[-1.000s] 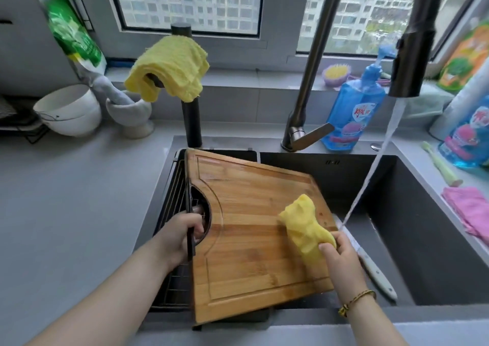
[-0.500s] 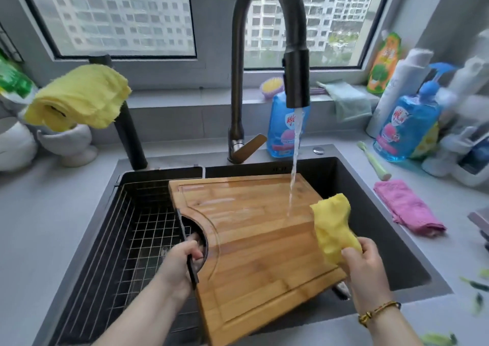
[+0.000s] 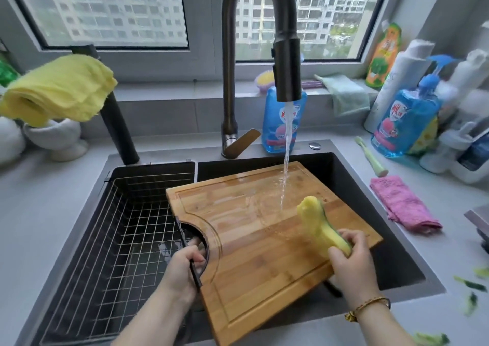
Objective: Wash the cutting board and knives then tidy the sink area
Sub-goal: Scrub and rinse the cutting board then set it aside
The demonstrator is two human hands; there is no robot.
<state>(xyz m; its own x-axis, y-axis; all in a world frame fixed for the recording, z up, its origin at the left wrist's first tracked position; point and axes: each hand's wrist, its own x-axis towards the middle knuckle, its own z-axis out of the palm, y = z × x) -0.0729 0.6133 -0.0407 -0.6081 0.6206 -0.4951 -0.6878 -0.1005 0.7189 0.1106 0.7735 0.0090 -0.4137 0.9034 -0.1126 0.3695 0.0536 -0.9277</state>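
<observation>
left fingers: the left hand [image 3: 182, 266] has its fingers hooked through the round cut-out and its thumb on top, gripping the cutting board [image 3: 259, 253]
right fingers: the right hand [image 3: 349, 261] is curled around a yellow sponge with a green back [image 3: 317, 224], squeezed and bent, its lower end on the board near the right edge
board spot: held face up over the sink [image 3: 397, 253], near corner sticking out past the front rim
board direction: long axis looks to run from the cut-out side at the left off to the right and a bit away
board looks: striped bamboo, groove around the edge, wet and shiny at the far end
water: the faucet [image 3: 287, 62] stream [image 3: 287, 147] hits the far part, just left of the sponge
around: wire basket [image 3: 127, 240] in the sink's left half, pink cloth [image 3: 404, 205] on the surface [image 3: 53, 187] to the right
</observation>
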